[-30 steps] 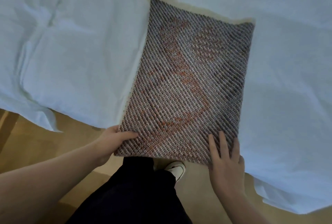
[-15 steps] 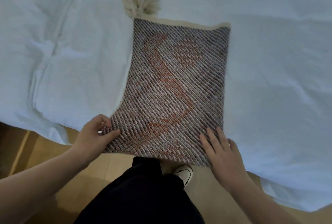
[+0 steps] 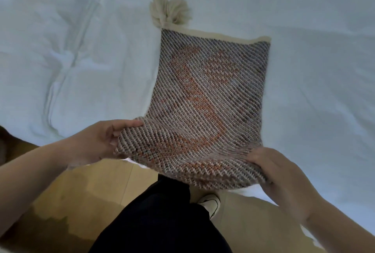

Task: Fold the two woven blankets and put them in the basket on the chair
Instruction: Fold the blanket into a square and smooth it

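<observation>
A folded woven blanket [image 3: 207,98], grey and cream with an orange pattern, lies on the white bed sheet [image 3: 81,54]. A cream tassel [image 3: 170,12] sticks out at its far left corner. My left hand [image 3: 101,141] grips the near left corner, thumb on top. My right hand [image 3: 278,175] grips the near right corner. The near edge is raised off the bed and curls upward. No second blanket, basket or chair is in view.
The bed's near edge runs across the lower frame, with wooden floor [image 3: 91,196] below it. My dark trouser leg [image 3: 162,222] and a white shoe [image 3: 211,204] stand close to the bed.
Both hands went from resting on the blanket's near corners to gripping them. The near edge has lifted off the bed.
</observation>
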Demonstrator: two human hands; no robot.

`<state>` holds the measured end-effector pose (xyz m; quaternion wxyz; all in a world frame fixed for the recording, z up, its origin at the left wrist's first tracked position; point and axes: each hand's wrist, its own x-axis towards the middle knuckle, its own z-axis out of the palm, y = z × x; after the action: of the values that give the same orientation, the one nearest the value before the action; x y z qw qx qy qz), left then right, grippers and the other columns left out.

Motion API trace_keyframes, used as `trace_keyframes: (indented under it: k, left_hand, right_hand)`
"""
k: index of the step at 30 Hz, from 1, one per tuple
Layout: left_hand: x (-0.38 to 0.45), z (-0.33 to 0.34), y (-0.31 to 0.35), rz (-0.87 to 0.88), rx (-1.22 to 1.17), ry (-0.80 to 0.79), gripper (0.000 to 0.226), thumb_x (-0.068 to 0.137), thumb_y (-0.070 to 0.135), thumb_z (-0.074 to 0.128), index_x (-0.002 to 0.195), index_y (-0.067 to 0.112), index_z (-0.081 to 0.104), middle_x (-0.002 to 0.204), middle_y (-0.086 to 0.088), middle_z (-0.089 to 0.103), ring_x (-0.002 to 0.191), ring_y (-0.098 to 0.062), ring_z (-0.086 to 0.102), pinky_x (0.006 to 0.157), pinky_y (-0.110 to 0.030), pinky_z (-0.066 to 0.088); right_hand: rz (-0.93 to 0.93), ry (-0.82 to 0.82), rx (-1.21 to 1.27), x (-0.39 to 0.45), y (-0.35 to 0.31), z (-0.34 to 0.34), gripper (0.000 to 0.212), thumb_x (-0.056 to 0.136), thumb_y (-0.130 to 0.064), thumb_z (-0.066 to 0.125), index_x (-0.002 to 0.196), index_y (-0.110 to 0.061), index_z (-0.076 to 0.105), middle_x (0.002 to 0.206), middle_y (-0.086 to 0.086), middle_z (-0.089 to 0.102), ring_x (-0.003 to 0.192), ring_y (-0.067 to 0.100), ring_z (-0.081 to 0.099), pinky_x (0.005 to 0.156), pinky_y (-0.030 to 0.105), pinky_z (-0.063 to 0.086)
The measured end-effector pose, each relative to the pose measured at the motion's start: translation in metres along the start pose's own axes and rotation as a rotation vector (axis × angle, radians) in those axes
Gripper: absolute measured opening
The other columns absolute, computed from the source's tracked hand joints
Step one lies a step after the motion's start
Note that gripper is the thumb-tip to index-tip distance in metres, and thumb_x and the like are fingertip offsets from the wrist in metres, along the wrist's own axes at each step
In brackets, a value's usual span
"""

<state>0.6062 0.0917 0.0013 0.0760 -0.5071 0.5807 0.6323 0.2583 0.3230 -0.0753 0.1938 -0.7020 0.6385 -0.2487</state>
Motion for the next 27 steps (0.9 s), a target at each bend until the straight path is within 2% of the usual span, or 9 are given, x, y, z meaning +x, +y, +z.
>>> trace_keyframes:
  k: [3,5,7,9,13,19,21,24,27]
  left_hand:
    - [0.021,-0.014,0.024,0.164,0.076,0.131,0.044,0.07,-0.006,0.08,0.108,0.015,0.074,0.107,0.002,0.077,0.099,-0.015,0.072,0.076,-0.016,0.055]
    - [0.047,-0.026,0.046,0.185,0.022,0.288,0.016,0.071,0.016,0.089,0.082,0.014,0.077,0.084,-0.005,0.077,0.078,-0.018,0.069,0.067,-0.02,0.051]
    - [0.085,-0.04,0.067,0.158,0.003,0.344,0.043,0.06,0.044,0.09,0.08,0.009,0.076,0.076,-0.009,0.075,0.069,-0.016,0.067,0.071,-0.031,0.049]
    - [0.125,-0.048,0.086,0.131,-0.036,0.346,0.059,0.062,0.057,0.082,0.085,0.003,0.075,0.084,-0.015,0.075,0.075,-0.02,0.069,0.079,-0.038,0.052]
    - [0.201,-0.063,0.117,0.098,-0.042,0.413,0.047,0.087,0.042,0.073,0.09,-0.005,0.069,0.082,-0.01,0.068,0.072,-0.017,0.057,0.074,-0.034,0.042]
    - [0.27,-0.078,0.143,0.049,-0.119,0.482,0.033,0.098,0.037,0.058,0.087,0.009,0.071,0.091,-0.004,0.071,0.084,-0.017,0.064,0.071,-0.029,0.048]
    - [0.284,-0.076,0.143,0.037,-0.022,0.567,0.034,0.098,0.039,0.055,0.105,0.007,0.066,0.103,-0.009,0.069,0.088,-0.018,0.062,0.079,-0.034,0.05]
    - [0.292,-0.063,0.141,0.127,0.291,0.623,0.056,0.094,0.044,0.056,0.143,0.02,0.041,0.137,-0.009,0.052,0.121,-0.027,0.053,0.106,-0.046,0.043]
    - [0.284,-0.051,0.151,0.405,0.769,0.7,0.075,0.093,0.056,0.054,0.155,0.024,0.027,0.16,-0.009,0.026,0.149,-0.031,0.02,0.121,-0.052,0.017]
  right_hand:
    - [0.428,0.135,0.196,0.04,-0.005,-0.025,0.058,0.073,-0.008,0.079,0.101,-0.054,0.057,0.101,-0.026,0.064,0.086,-0.004,0.061,0.076,0.01,0.046]
    - [0.599,0.256,0.251,0.072,0.003,-0.037,0.053,0.072,-0.007,0.082,0.093,-0.049,0.058,0.082,-0.024,0.067,0.077,-0.012,0.059,0.064,0.009,0.045]
    - [0.706,0.329,0.226,0.107,0.018,-0.045,0.031,0.079,-0.013,0.079,0.094,-0.033,0.06,0.077,-0.018,0.063,0.071,-0.008,0.059,0.057,0.012,0.04]
    - [0.79,0.331,0.192,0.142,0.036,-0.051,0.017,0.085,-0.022,0.073,0.096,-0.025,0.06,0.08,-0.015,0.061,0.071,-0.004,0.054,0.059,0.018,0.039]
    - [0.904,0.272,0.087,0.2,0.082,-0.05,0.015,0.093,-0.033,0.064,0.094,-0.02,0.057,0.08,-0.011,0.058,0.073,-0.001,0.05,0.058,0.025,0.036]
    - [0.998,0.265,0.037,0.261,0.136,-0.049,0.022,0.1,-0.036,0.05,0.098,-0.015,0.056,0.08,-0.007,0.053,0.08,0.022,0.054,0.066,0.034,0.034]
    - [1.023,0.281,0.046,0.278,0.145,-0.048,0.029,0.101,-0.038,0.047,0.109,-0.012,0.057,0.09,0.0,0.058,0.091,0.029,0.057,0.071,0.034,0.037]
    - [1.026,0.29,-0.013,0.291,0.145,-0.04,0.051,0.101,-0.045,0.044,0.142,-0.015,0.043,0.136,0.009,0.053,0.127,0.03,0.048,0.097,0.042,0.041]
    - [0.727,0.245,-0.227,0.291,0.123,-0.031,0.069,0.096,-0.058,0.046,0.15,-0.019,0.033,0.159,0.008,0.026,0.148,0.027,0.018,0.117,0.05,0.019]
